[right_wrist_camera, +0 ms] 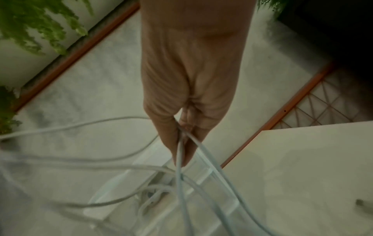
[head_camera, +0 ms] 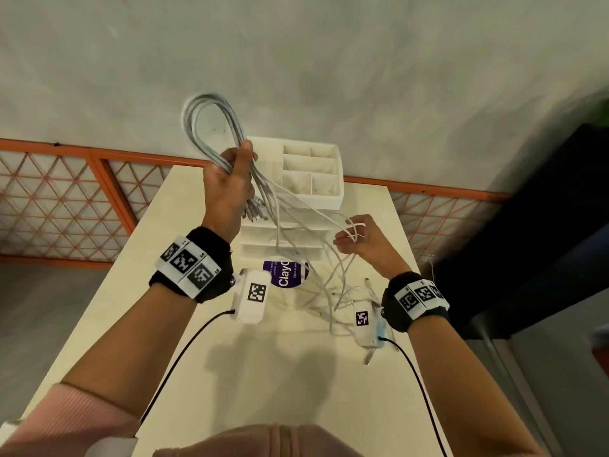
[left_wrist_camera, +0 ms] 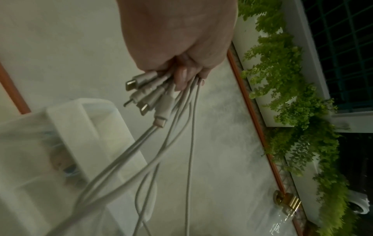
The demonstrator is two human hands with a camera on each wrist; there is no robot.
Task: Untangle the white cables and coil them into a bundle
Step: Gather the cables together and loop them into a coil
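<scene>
The coiling is under way but not finished. The left hand is raised above the table, its fingers clamped round a gathered loop of white cables that arcs up toward eleven o'clock; from the left wrist view several plugs stick out of the bottom of the fist. Strands trail from that fist down toward four o'clock, across the white drawer organizer, to the right hand, whose thumb and fingers pinch a couple of them. Below the right hand, at about five o'clock, a loose tangle of cable lies on the table beside a purple label. I judge the next move is to draw the pinched strands free of that tangle and lay another turn onto the loop, with slack fed gently so nothing knots.
</scene>
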